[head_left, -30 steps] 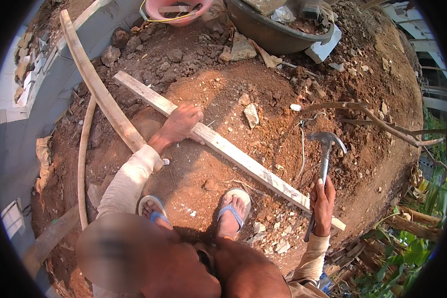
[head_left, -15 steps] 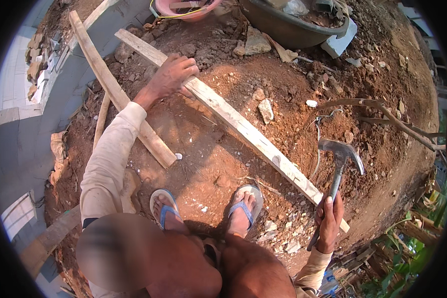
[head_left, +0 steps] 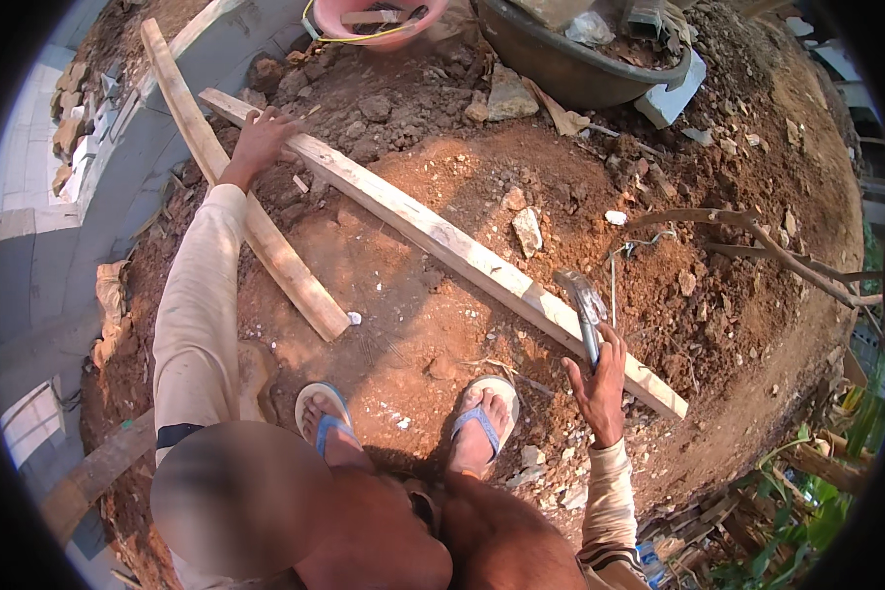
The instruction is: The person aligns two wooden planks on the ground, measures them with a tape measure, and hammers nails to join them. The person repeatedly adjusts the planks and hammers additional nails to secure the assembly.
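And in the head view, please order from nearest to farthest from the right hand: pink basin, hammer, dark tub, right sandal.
1. Hammer: in the right hand.
2. Right sandal: left of the hand.
3. Dark tub: picture's top.
4. Pink basin: left of the tub.

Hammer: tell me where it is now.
In the head view, the hammer is right of centre, in the right hand, overlapping the lower-right stretch of the long wooden bar.
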